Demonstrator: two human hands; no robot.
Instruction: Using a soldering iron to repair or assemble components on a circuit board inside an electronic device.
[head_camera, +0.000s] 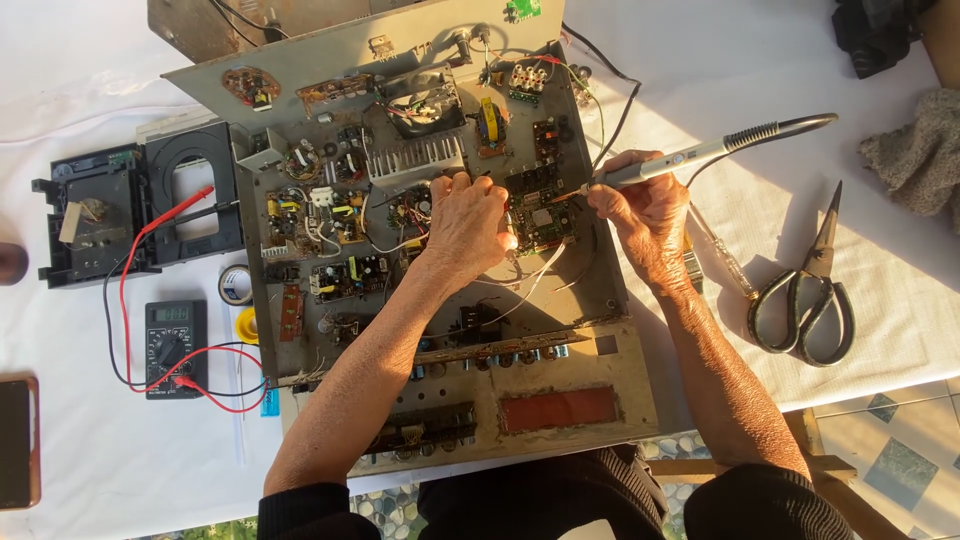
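An opened grey metal amplifier chassis (590, 390) full of circuit boards lies on a white cloth. My right hand (645, 212) grips a grey soldering iron (700, 153), its tip touching a small green circuit board (537, 215) near the chassis middle. My left hand (465, 220) rests on the boards just left of that green board, fingers curled down on it; whether it pinches anything is hidden. A finned aluminium heat sink (415, 157) sits just beyond my left hand.
Black-handled scissors (808, 295) lie at the right beside a screwdriver (725, 262). A black multimeter (175, 345) with red and black leads, a tape roll (235, 284) and a black disc-drive unit (130, 205) sit left. A grey rag (915, 155) is far right, a phone (17, 440) at the left edge.
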